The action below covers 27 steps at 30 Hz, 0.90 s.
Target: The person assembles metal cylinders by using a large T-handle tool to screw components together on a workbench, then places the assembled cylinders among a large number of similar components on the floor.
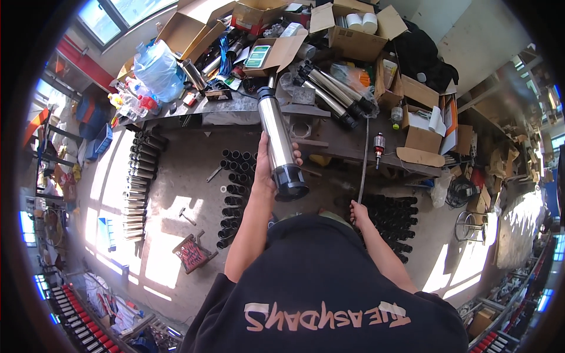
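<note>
Nearest the camera is the person's black top (329,282), both bare forearms rising from it. The left hand (268,170) is wrapped around a long shiny steel cylinder (276,135) just above its black end cap (290,181); the cylinder is held tilted, cap end toward the person, its far end reaching over the edge of the bench (247,106). The right hand (357,213) is closed around a thin grey cable (364,159) that runs up to the bench beside a small red and silver motor rotor (379,145).

On the floor between the forearms and the bench stands a cluster of short black tubes (232,194) on end, and another dark cluster (394,220) lies just right of the right hand. Farther left, a row of steel and black cylinders (140,188) lies on the floor, with a hammer (187,216) and a small red crate (191,253) near them.

The bench itself is crowded: more steel cylinders (332,91) lying side by side, open cardboard boxes (353,32), a large blue water jug (158,70), and small bottles (132,105) at its left end.
</note>
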Motion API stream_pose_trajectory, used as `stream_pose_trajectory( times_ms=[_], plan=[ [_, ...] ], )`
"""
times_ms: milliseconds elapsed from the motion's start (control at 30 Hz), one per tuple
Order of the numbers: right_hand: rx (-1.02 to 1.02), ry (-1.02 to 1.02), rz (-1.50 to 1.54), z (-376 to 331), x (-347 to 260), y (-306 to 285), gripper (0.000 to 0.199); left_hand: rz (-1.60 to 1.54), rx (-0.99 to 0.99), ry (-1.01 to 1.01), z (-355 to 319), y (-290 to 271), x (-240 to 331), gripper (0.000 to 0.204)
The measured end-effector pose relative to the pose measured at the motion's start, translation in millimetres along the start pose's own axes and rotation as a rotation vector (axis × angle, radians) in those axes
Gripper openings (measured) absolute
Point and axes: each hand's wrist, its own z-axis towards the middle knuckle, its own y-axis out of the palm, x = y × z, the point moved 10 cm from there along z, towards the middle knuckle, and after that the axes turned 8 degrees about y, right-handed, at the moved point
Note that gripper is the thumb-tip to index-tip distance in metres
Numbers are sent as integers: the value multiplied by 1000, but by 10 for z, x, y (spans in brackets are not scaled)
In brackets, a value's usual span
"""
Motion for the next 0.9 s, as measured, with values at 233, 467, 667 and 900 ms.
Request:
stream_pose_trajectory(
  times_ms=[233, 467, 667, 900],
  plan=[
    [7, 35, -37, 39, 191, -211, 27, 406, 284, -57, -147, -169, 117, 71],
    [21, 27, -43, 10, 251, -264, 27, 295, 228, -97, -102, -126, 40, 71],
    [46, -8, -63, -10, 238, -274, 26, 186, 147, -105, -92, 98, -104, 74],
    [83, -43, -102, -26, 325, -366, 29, 285, 155, -117, -23, 83, -157, 72]
  ],
)
